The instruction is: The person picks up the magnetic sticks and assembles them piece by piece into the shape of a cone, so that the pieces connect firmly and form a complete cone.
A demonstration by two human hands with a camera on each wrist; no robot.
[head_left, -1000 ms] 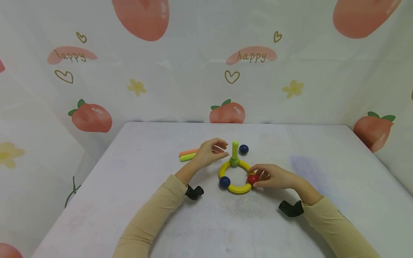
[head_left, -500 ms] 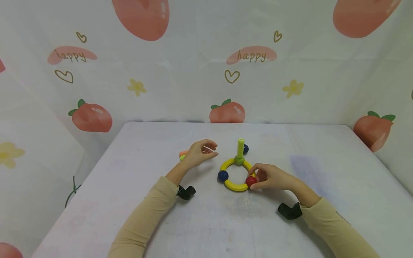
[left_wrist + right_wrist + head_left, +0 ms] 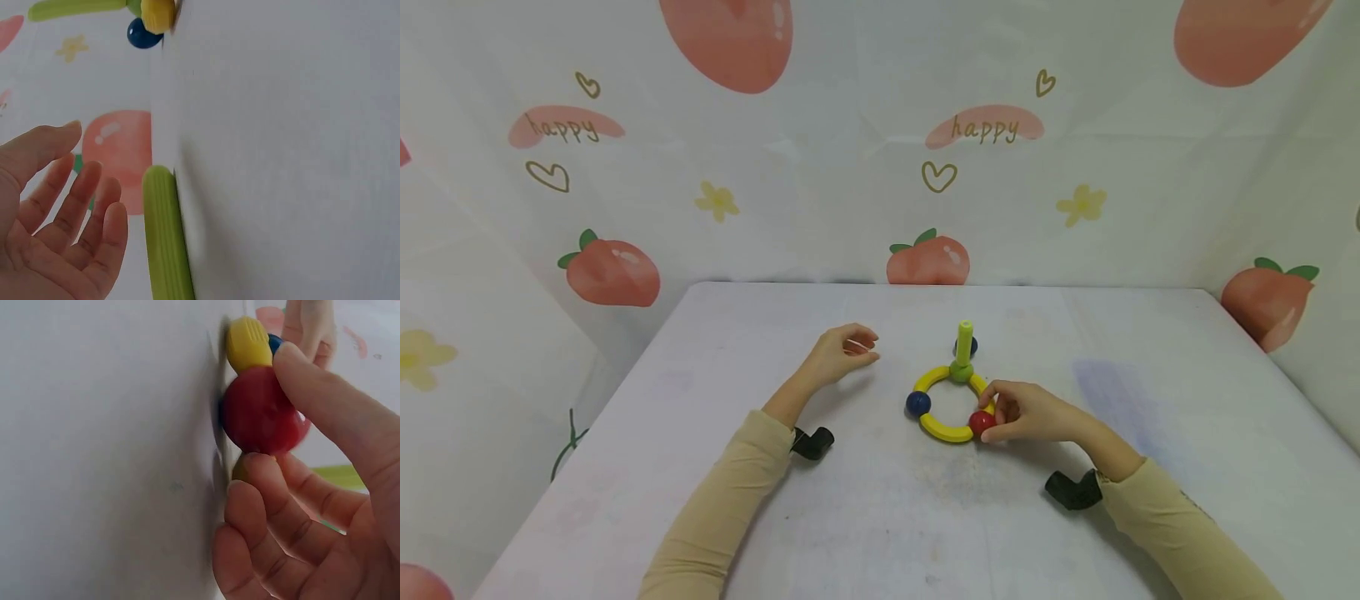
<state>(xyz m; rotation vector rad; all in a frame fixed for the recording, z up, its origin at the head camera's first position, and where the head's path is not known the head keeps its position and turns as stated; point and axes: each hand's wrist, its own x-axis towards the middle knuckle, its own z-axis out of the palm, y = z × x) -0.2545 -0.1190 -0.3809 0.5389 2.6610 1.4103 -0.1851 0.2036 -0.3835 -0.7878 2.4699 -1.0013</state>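
Observation:
A ring of yellow curved pieces (image 3: 946, 429) lies on the table, joined by a red ball (image 3: 982, 423), a blue ball (image 3: 918, 404) and a green ball (image 3: 961, 372). From the green ball a light green stick (image 3: 964, 342) stands upright. The right hand (image 3: 1037, 412) pinches the red ball between thumb and fingers, seen close in the right wrist view on the red ball (image 3: 262, 411). Left of the ring, the left hand (image 3: 838, 357) hovers with loosely bent fingers and holds nothing. In the left wrist view a green stick (image 3: 165, 237) lies beside the left hand (image 3: 69, 219).
Behind the upright stick lies a loose blue ball (image 3: 973, 345), partly hidden. The white table (image 3: 880, 533) ends at a printed curtain (image 3: 850, 167). Black curved pieces (image 3: 815, 443) sit at both wrists.
The left hand has moved left, away from the ring, and now covers the loose sticks in the head view. The ring has turned slightly, its upright stick shifting right, while the right hand stays at the red ball.

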